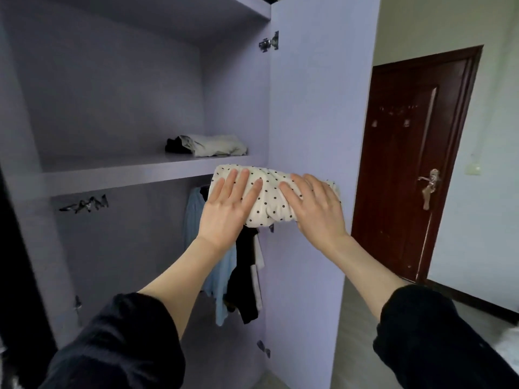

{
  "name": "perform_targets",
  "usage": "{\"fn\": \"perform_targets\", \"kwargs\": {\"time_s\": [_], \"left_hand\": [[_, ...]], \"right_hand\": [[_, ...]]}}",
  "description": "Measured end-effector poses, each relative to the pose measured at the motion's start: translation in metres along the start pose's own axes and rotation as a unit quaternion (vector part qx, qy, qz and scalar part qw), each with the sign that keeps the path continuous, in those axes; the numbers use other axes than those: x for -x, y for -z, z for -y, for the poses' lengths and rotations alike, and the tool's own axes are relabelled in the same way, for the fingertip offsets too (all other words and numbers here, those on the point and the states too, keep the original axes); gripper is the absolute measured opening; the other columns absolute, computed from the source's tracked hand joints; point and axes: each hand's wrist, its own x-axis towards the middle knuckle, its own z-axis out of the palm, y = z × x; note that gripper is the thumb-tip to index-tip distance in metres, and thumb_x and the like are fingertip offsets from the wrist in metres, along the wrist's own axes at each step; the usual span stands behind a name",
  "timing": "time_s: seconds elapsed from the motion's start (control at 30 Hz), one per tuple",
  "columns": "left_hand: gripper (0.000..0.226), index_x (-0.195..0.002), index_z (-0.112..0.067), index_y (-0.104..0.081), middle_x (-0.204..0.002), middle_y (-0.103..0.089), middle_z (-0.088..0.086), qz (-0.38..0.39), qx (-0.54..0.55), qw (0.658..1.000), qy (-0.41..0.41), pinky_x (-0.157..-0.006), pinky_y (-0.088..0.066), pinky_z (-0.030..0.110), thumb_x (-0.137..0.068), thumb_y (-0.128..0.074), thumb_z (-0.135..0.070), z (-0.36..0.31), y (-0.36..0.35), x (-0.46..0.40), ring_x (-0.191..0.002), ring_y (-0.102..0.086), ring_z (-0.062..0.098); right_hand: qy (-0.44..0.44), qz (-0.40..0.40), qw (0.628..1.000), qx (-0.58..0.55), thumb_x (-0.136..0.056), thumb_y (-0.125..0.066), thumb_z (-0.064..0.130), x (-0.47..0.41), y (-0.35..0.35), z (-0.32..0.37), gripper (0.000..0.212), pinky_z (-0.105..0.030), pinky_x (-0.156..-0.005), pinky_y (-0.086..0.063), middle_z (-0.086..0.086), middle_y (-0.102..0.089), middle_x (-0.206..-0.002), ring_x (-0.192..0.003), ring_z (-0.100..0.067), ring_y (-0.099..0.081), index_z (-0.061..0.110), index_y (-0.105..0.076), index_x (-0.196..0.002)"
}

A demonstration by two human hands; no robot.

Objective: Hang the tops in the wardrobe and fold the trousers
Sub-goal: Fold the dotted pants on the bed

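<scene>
- Currently, the left hand (229, 204) lay flat on the left part of the folded polka-dot trousers (269, 197), fingers straight and slightly spread, palm pressed against the cloth.
- The right hand (316, 206) covered the right part of the same bundle, fingers curved over its top; whether the thumb gripped underneath could not be told.
- The folded polka-dot trousers, white with small black dots, were held between both hands at the front edge of the middle shelf (126, 175), at its right end, just beside the open wardrobe door (317, 108).
- Further back on that shelf lay a folded pale garment (216, 146) with a dark garment (175, 144) touching its left side.
- Below the shelf hung a light blue top (196, 220) and a black top (244, 273), side by side.
- Both forearms wore pushed-up dark sleeves (126, 341).
- A dark brown room door (407, 164) stood shut to the right of the wardrobe.
</scene>
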Motion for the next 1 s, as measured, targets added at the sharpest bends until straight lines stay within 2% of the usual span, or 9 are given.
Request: {"fn": "perform_targets", "kwargs": {"time_s": [0.2, 0.37, 0.5, 0.6, 0.67, 0.7, 0.87, 0.97, 1.0], "left_hand": [[0.059, -0.120, -0.003, -0.061, -0.126, -0.056, 0.025, -0.007, -0.036, 0.999, 0.008, -0.090, -0.050, 0.050, -0.065, -0.066, 0.018, 0.038, -0.107, -0.052, -0.115, -0.055, 0.042], [0.064, -0.124, -0.003, -0.059, -0.129, -0.054, 0.025, 0.003, -0.074, 0.997, 0.030, -0.094, -0.047, 0.052, -0.064, -0.070, 0.016, 0.084, -0.165, -0.089, -0.118, -0.052, 0.042], [0.059, -0.122, -0.003, -0.060, -0.127, -0.056, 0.024, -0.009, -0.110, 0.994, 0.025, -0.090, -0.049, 0.051, -0.066, -0.063, 0.018, 0.123, -0.199, -0.113, -0.116, -0.055, 0.042], [0.063, -0.119, -0.003, -0.061, -0.125, -0.058, 0.023, -0.018, -0.153, 0.987, 0.040, -0.087, -0.052, 0.048, -0.062, -0.059, 0.021, 0.158, -0.219, -0.127, -0.113, -0.057, 0.040], [0.058, -0.119, -0.003, -0.062, -0.125, -0.058, 0.023, -0.028, -0.187, 0.980, 0.054, -0.087, -0.052, 0.049, -0.065, -0.056, 0.020, 0.183, -0.234, -0.131, -0.112, -0.058, 0.040], [0.057, -0.119, -0.003, -0.062, -0.125, -0.058, 0.023, -0.028, -0.196, 0.978, 0.062, -0.087, -0.052, 0.049, -0.067, -0.058, 0.020, 0.193, -0.236, -0.130, -0.111, -0.058, 0.040], [0.065, -0.123, -0.005, -0.059, -0.129, -0.055, 0.021, 0.025, -0.242, 0.952, 0.186, -0.084, -0.051, 0.049, -0.062, -0.077, 0.009, 0.244, -0.251, -0.127, -0.115, -0.055, 0.040], [0.068, -0.123, -0.006, -0.058, -0.126, -0.056, 0.020, 0.081, -0.281, 0.931, 0.219, -0.085, -0.050, 0.047, -0.060, -0.080, 0.004, 0.266, -0.255, -0.127, -0.116, -0.054, 0.038], [0.068, -0.123, -0.005, -0.058, -0.125, -0.056, 0.020, 0.096, -0.288, 0.927, 0.218, -0.086, -0.050, 0.048, -0.059, -0.079, 0.005, 0.270, -0.257, -0.127, -0.116, -0.054, 0.038]], "right_hand": [[0.015, -0.018, 1.000, 0.011, -0.054, -0.076, 0.000, -0.059, -0.122, -0.017, 0.056, -0.035, -0.074, -0.056, -0.008, -0.068, -0.106, -0.095, -0.028, -0.066, 0.016, -0.069, -0.107], [0.038, -0.037, 0.998, -0.022, -0.054, -0.073, -0.003, -0.119, -0.198, -0.020, 0.059, -0.040, -0.076, -0.056, -0.012, -0.067, -0.108, -0.097, -0.032, -0.065, 0.012, -0.067, -0.110], [0.051, -0.045, 0.996, -0.063, -0.055, -0.069, -0.005, -0.164, -0.244, -0.015, 0.057, -0.041, -0.075, -0.055, -0.014, -0.067, -0.108, -0.096, -0.033, -0.065, 0.010, -0.067, -0.110], [0.077, -0.087, 0.990, -0.082, -0.069, -0.046, -0.008, -0.203, -0.279, -0.003, 0.049, -0.039, -0.073, -0.055, -0.013, -0.067, -0.108, -0.094, -0.033, -0.065, 0.010, -0.067, -0.109], [0.091, -0.108, 0.985, -0.103, -0.079, -0.021, -0.008, -0.233, -0.306, 0.010, 0.058, -0.038, -0.072, -0.055, -0.012, -0.067, -0.107, -0.094, -0.031, -0.065, 0.011, -0.067, -0.108], [0.101, -0.117, 0.982, -0.109, -0.081, -0.015, -0.008, -0.245, -0.314, 0.017, 0.062, -0.037, -0.072, -0.055, -0.011, -0.067, -0.107, -0.094, -0.030, -0.065, 0.012, -0.067, -0.108], [0.128, -0.145, 0.958, -0.213, -0.076, -0.040, -0.004, -0.309, -0.363, 0.070, 0.048, -0.039, -0.077, -0.054, -0.011, -0.066, -0.110, -0.096, -0.030, -0.064, 0.013, -0.066, -0.112], [0.153, -0.142, 0.939, -0.272, -0.065, -0.064, -0.003, -0.338, -0.391, 0.099, 0.052, -0.039, -0.078, -0.054, -0.010, -0.065, -0.112, -0.097, -0.029, -0.064, 0.014, -0.065, -0.114], [0.159, -0.144, 0.937, -0.274, -0.062, -0.066, -0.002, -0.342, -0.398, 0.106, 0.054, -0.038, -0.077, -0.055, -0.009, -0.066, -0.111, -0.096, -0.028, -0.064, 0.015, -0.065, -0.114]]}}
